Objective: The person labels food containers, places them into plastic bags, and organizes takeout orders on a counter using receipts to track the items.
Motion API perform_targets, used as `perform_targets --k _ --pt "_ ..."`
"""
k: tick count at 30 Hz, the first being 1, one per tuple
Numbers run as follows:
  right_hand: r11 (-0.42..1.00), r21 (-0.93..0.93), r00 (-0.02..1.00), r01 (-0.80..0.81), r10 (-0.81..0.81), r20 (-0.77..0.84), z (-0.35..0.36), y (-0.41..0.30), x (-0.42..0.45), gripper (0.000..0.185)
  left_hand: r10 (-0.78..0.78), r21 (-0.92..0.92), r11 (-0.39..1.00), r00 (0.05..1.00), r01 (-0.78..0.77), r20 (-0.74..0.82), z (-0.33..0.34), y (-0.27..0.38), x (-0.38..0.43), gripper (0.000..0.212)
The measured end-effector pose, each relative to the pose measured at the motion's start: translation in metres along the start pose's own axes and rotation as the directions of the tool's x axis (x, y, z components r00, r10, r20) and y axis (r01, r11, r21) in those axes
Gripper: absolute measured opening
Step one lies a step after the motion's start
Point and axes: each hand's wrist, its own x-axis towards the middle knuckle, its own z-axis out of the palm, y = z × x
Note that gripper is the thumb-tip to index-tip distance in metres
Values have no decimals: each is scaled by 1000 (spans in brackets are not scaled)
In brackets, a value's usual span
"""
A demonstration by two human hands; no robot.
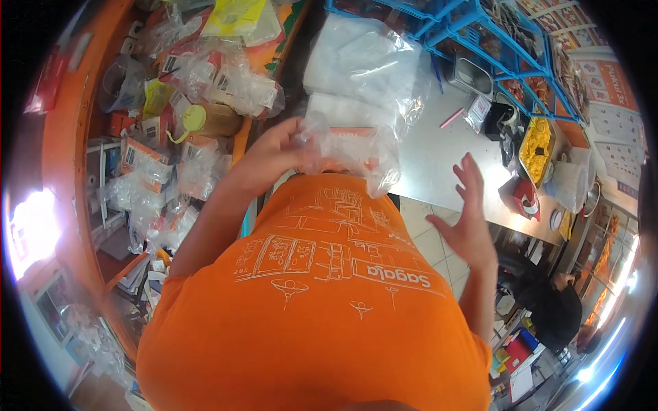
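My left hand (280,151) grips the left side of a clear plastic bag (383,169) close to my orange shirt. An orange-and-white printed packet (349,134) shows through that bag. Beyond it, a thick stack of clear plastic bags (360,56) lies on the metal worktop (432,149). My right hand (468,216) is raised over the worktop's near edge, its fingers spread and nothing in it.
Shelves at left hold plastic-wrapped packets (193,72) and a yellow-lidded jar (218,120). Blue plastic racks (493,46), a metal tray (470,77), a pink pen (452,117) and a tray of yellow food (534,149) stand right. A person in black (550,303) is at lower right.
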Motion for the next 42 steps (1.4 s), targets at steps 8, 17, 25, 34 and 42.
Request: perform_targets --k 8,17,25,34,42 --pt "992 -81 960 101 -77 268 65 -2 67 44 154 508 840 981 -191 116 -4 32 -18 33" --pt "925 380 999 -23 30 -13 41 -30 33 40 325 486 750 890 -449 320 11 -26 23 91" --pt "978 38 974 -203 198 113 -8 -20 31 27 503 809 286 799 -514 329 34 -57 60 106" --pt "959 -30 959 281 -282 -31 61 32 106 16 519 677 479 802 -559 296 116 -133 134 96" --pt "742 52 580 669 -564 587 -80 32 69 117 726 416 545 658 -728 199 232 -64 44 43"
